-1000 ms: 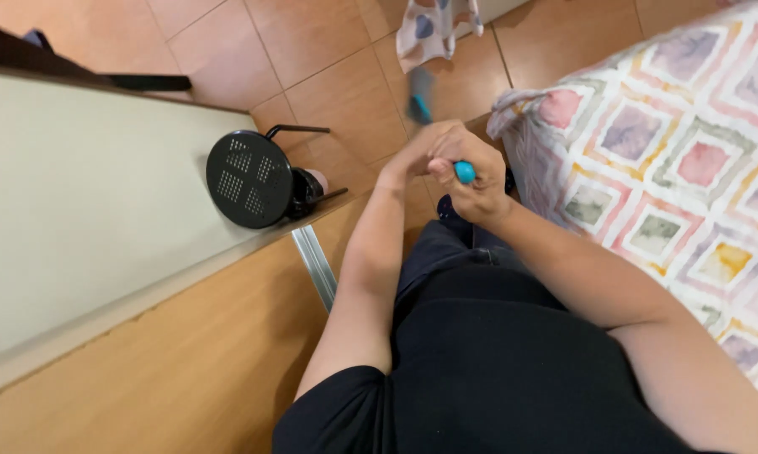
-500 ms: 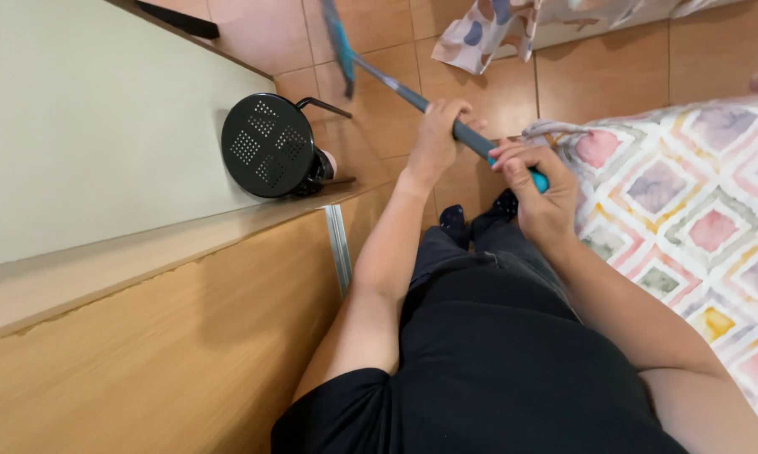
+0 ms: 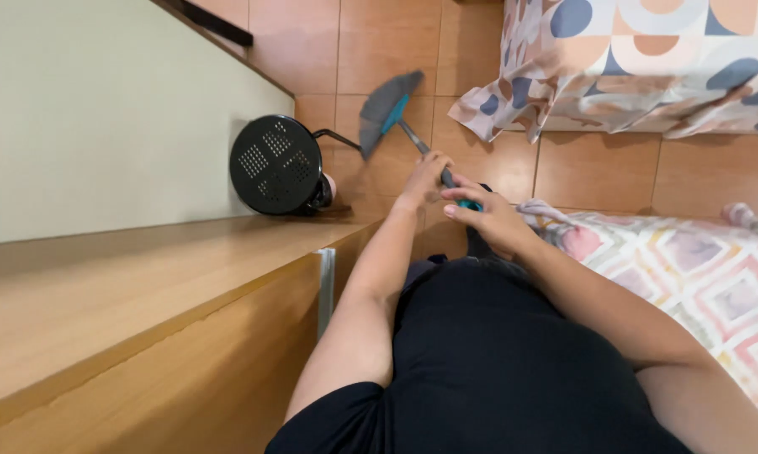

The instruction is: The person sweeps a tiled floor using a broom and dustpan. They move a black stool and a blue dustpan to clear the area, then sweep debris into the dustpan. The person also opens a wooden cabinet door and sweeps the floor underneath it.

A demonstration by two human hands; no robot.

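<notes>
A broom (image 3: 387, 111) with a grey bristle head, a teal collar and a dark handle reaches down to the tiled floor ahead of me. My left hand (image 3: 424, 178) grips the handle lower down, and my right hand (image 3: 486, 220) wraps the top end, where a teal cap shows between the fingers. The bristle head sits on the tiles just right of a black round perforated stool (image 3: 276, 165). My black shirt fills the bottom of the view.
A wooden cabinet (image 3: 143, 319) with a metal handle and a pale green wall run along the left. A bed with a patchwork cover (image 3: 699, 277) lies at the right. Patterned bedding (image 3: 640, 67) hangs over the orange floor tiles at the top.
The view has tilted up and the broom head has come into sight, swung down from the upper left to the tiles beside the stool. Both hands keep hold of the handle.
</notes>
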